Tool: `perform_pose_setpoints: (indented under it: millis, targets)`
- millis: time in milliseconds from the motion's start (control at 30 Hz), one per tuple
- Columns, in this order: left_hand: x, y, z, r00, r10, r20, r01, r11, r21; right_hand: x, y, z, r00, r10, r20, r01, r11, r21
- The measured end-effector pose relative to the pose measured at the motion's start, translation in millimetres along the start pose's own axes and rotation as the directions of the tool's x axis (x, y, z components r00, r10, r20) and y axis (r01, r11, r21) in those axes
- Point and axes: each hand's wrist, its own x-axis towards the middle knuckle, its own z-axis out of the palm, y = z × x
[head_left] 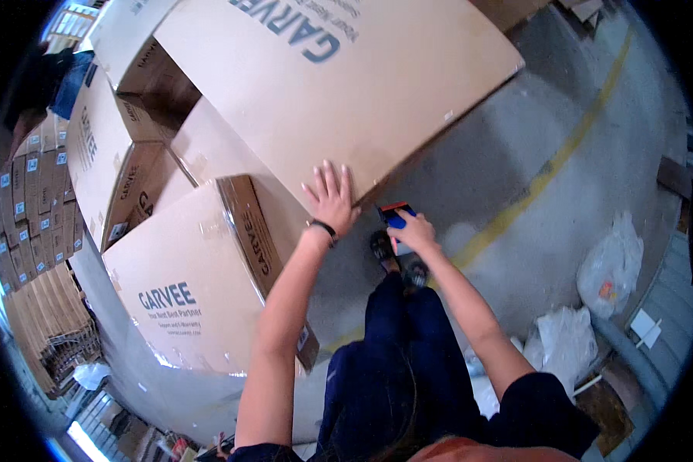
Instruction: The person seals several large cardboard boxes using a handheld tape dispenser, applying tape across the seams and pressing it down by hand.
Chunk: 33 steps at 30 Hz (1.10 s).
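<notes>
My left hand [333, 206] lies with its fingers spread on the near corner of a large brown cardboard box [377, 96]. A dark band circles that wrist. In my right hand [417, 233] is a blue and red hand-held tool that looks like a tape dispenser [396, 215]. My fingers wrap round its grip and hide part of it. The tool is just off the box's near corner, above my feet. Left of my left forearm stands another cardboard box [181, 281], with clear tape along its edge.
More cardboard boxes [96, 150] crowd the left, and smaller ones are stacked [35, 204] beyond. A person [68, 83] is at the upper left. A yellow line [523, 202] crosses the floor at right. Plastic bags [612, 266] lie near a grey pipe [627, 354].
</notes>
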Motion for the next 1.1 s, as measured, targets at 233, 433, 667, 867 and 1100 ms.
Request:
perform_pose_setpoints:
  millis: [233,433,667,867,1100]
  targets:
    - [12.0,-23.9,-12.8,0.955,0.071,0.287,-0.018,0.982,-0.186,-58.6,154.7,57.0,0.934,0.262,-0.245,0.3,-0.195,0.934]
    - [18.7,-14.2,2.3,0.96,0.155,0.234,-0.074,0.945,-0.319,-7.5,61.3,89.3,0.768,0.39,-0.508,0.46,0.214,0.861]
    - [16.6,-23.4,0.8,0.97,0.154,0.186,-0.082,0.934,-0.347,-0.7,-25.3,138.6,0.871,-0.078,-0.484,0.472,-0.131,0.872]
    - [15.8,-7.4,0.7,0.976,0.134,0.171,-0.075,0.947,-0.314,-33.5,-50.3,175.9,0.906,-0.02,-0.422,0.397,-0.302,0.867]
    - [13.3,-13.8,-3.8,0.971,0.079,0.224,-0.034,0.979,-0.2,-94.1,-143.1,226.9,0.906,-0.086,-0.414,0.416,0.01,0.909]
